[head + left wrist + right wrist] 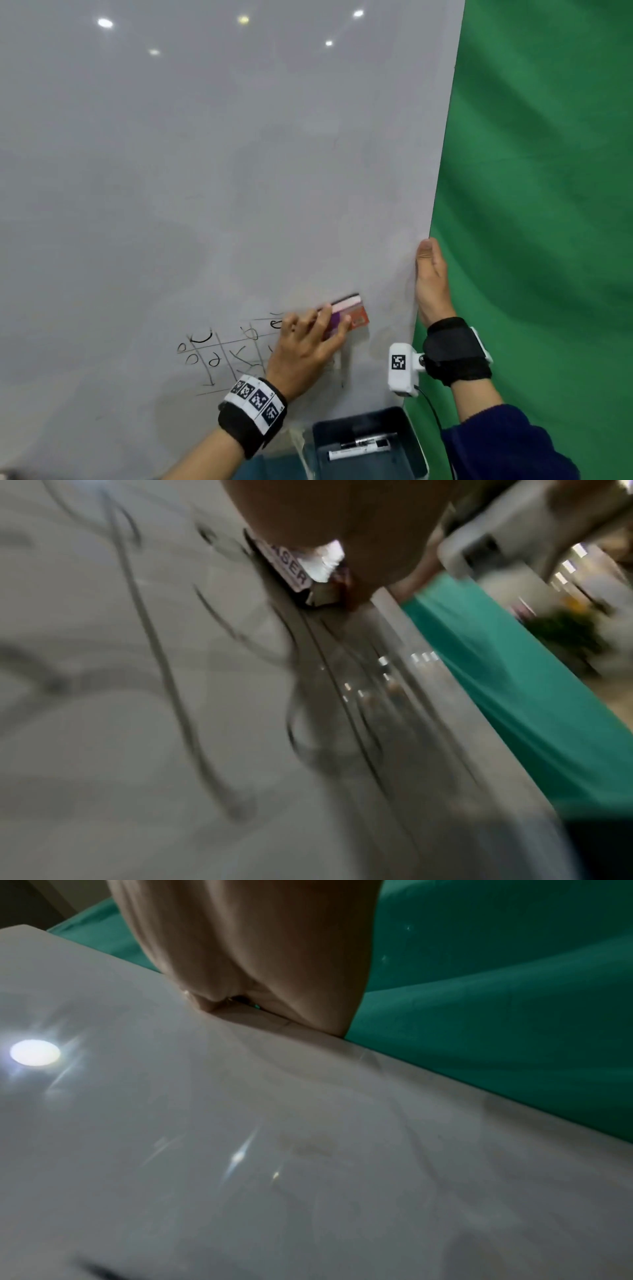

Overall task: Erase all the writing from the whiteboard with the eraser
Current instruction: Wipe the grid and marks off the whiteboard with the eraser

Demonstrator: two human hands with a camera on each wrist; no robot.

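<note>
A large whiteboard (222,171) fills the head view. Black writing (219,353), a grid with circles and crosses, sits low on the board. My left hand (308,346) grips a pink, purple and orange eraser (356,313) and presses it against the board just right of the writing. In the blurred left wrist view the eraser (294,572) shows a label under my palm, with dark strokes (154,647) nearby. My right hand (431,281) holds the board's right edge, thumb on the front face; in the right wrist view the right hand (260,961) wraps that edge and the fingers are hidden behind.
A green cloth (548,171) hangs behind and to the right of the board. Below the board's lower right corner is a grey tray (411,445) with black and white markers (363,447) in it.
</note>
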